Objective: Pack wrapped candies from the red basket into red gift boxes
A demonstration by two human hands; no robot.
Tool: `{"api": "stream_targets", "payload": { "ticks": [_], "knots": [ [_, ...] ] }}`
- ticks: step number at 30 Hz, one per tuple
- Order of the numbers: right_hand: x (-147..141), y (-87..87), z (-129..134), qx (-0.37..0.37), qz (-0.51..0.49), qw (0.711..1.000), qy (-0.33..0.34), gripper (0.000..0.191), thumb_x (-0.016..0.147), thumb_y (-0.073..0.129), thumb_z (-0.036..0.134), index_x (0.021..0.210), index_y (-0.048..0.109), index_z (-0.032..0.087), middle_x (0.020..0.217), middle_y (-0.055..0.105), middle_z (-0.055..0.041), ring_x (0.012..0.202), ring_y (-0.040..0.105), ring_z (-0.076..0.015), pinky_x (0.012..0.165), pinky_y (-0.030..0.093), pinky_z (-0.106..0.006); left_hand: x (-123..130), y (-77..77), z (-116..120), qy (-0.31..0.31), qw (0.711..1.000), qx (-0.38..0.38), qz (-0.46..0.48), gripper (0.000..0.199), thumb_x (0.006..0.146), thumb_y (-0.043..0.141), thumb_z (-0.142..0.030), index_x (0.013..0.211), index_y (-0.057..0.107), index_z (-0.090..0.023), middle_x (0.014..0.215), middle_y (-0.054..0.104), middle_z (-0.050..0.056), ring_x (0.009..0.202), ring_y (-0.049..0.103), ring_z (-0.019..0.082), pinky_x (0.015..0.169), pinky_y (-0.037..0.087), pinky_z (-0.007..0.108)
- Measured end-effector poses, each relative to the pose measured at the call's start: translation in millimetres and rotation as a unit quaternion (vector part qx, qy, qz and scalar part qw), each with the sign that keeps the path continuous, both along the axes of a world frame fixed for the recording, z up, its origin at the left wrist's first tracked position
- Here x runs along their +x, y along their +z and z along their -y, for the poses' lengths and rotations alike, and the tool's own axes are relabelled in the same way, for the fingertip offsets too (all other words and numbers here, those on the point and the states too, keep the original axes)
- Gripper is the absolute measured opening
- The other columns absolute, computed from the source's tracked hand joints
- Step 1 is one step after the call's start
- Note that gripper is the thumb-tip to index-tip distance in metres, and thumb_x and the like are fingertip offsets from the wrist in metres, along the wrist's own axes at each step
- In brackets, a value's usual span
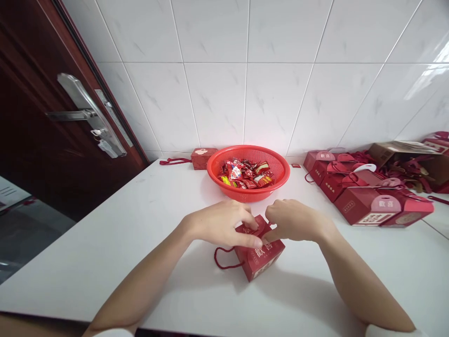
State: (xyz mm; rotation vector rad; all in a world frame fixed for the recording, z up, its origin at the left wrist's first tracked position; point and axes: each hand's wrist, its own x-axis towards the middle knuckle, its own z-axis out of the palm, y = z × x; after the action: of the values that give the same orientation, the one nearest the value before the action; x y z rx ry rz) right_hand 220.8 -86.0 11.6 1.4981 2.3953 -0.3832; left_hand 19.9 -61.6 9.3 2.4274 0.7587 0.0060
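Note:
A small red candy box (261, 256) with pale lettering and a twisted cord handle (224, 267) stands on the white tabletop. My left hand (228, 223) grips its top from the left, the thumb along the front flap and a finger bent over the back. From the right, my right hand (294, 219) is closed at the same top flaps, with most of its fingers curled under. The fingers partly hide where the flaps meet. Just beyond the hands, a red plastic basket (249, 194) holds several wrapped candies (242, 174).
Several red boxes (354, 201) stand grouped at the right, before an open cardboard carton (389, 154) with red ribbons. Behind the basket's left side is another red box (203, 160) with a ribbon (175, 161). A tiled wall (217, 103) bounds the back; a brown door (31, 93) stands left.

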Motion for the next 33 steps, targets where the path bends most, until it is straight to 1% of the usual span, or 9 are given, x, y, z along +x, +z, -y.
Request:
{"api": "stream_targets", "payload": {
  "ticks": [3,6,9,14,19,23,27,29,33],
  "knots": [
    [3.4,-1.6,-4.9,-0.003,0.001,1.000,-0.009,0.036,0.080,0.070,0.055,0.079,0.066,0.019,0.072,0.065,-0.0043,0.070,0.062,-0.0242,0.056,0.035,-0.031,6.4,-3.5,8.8,0.031,0.996,0.041,-0.073,0.033,0.086,0.068,-0.055,0.091,0.073,-0.022,0.093,0.060,0.005,0.082,0.061,0.022,0.064,0.039,0.029],
    [13.7,-1.2,-16.5,-0.038,-0.042,0.998,-0.018,0.059,0.075,0.073,0.063,0.113,0.069,0.019,0.105,0.072,-0.0097,0.093,0.067,-0.0294,0.064,0.043,-0.032,7.0,-6.3,12.8,0.076,0.992,0.019,-0.103,0.033,0.086,0.066,-0.055,0.100,0.071,-0.026,0.097,0.056,0.005,0.082,0.059,0.023,0.063,0.037,0.028],
    [23.8,-4.2,-35.0,-0.127,-0.105,0.986,0.009,0.072,0.070,0.074,0.071,0.118,0.070,0.018,0.119,0.071,-0.0120,0.104,0.067,-0.0291,0.076,0.049,-0.032,2.3,-7.4,8.1,0.109,0.987,-0.018,-0.118,0.040,0.083,0.066,-0.059,0.109,0.067,-0.028,0.101,0.056,0.005,0.085,0.059,0.024,0.063,0.038,0.028],
    [32.5,-26.3,-66.3,-0.241,-0.195,0.947,0.079,0.065,0.069,0.072,0.076,0.092,0.076,0.014,0.098,0.077,-0.0091,0.092,0.068,-0.0225,0.080,0.048,-0.029,-6.6,-8.5,-13.7,0.102,0.988,-0.044,-0.109,0.042,0.081,0.068,-0.053,0.114,0.065,-0.027,0.110,0.060,0.005,0.102,0.059,0.026,0.076,0.043,0.028],
    [36.6,-39.8,-76.0,-0.281,-0.275,0.916,0.080,0.052,0.064,0.082,0.064,0.073,0.070,0.014,0.075,0.071,-0.0026,0.074,0.063,-0.0164,0.070,0.047,-0.027,-11.6,-13.3,-31.1,0.074,0.991,-0.062,-0.091,0.044,0.080,0.072,-0.048,0.116,0.062,-0.025,0.121,0.063,0.004,0.112,0.057,0.026,0.085,0.043,0.029],
    [37.2,-29.1,-69.7,-0.244,-0.327,0.912,0.048,0.040,0.068,0.083,0.051,0.068,0.064,0.015,0.066,0.066,0.0009,0.064,0.059,-0.0128,0.062,0.045,-0.025,-13.2,-17.4,-35.6,0.069,0.992,-0.077,-0.076,0.044,0.080,0.072,-0.046,0.116,0.060,-0.024,0.122,0.064,0.004,0.111,0.058,0.025,0.083,0.043,0.028],
    [40.1,-13.6,-61.3,-0.268,-0.425,0.865,0.008,0.034,0.071,0.082,0.043,0.067,0.060,0.017,0.059,0.064,0.0026,0.060,0.060,-0.0125,0.062,0.047,-0.026,-13.3,-19.9,-38.6,0.070,0.990,-0.095,-0.074,0.047,0.078,0.072,-0.049,0.115,0.058,-0.023,0.120,0.062,0.004,0.108,0.057,0.025,0.083,0.045,0.029],
    [42.9,-6.4,-56.6,-0.251,-0.472,0.845,-0.004,0.032,0.075,0.079,0.042,0.067,0.059,0.018,0.058,0.064,0.0024,0.059,0.060,-0.0122,0.063,0.047,-0.027,-12.6,-20.1,-38.8,0.076,0.989,-0.106,-0.070,0.048,0.076,0.073,-0.049,0.113,0.058,-0.023,0.117,0.062,0.003,0.103,0.058,0.024,0.081,0.045,0.029],
    [44.1,6.0,-44.7,-0.212,-0.503,0.838,-0.012,0.032,0.079,0.078,0.042,0.070,0.061,0.017,0.064,0.066,0.0007,0.064,0.060,-0.0121,0.068,0.047,-0.027,-8.9,-19.3,-34.0,0.124,0.984,-0.118,-0.054,0.047,0.073,0.074,-0.046,0.112,0.059,-0.023,0.110,0.061,0.003,0.090,0.061,0.022,0.071,0.046,0.029]
  ]
}}
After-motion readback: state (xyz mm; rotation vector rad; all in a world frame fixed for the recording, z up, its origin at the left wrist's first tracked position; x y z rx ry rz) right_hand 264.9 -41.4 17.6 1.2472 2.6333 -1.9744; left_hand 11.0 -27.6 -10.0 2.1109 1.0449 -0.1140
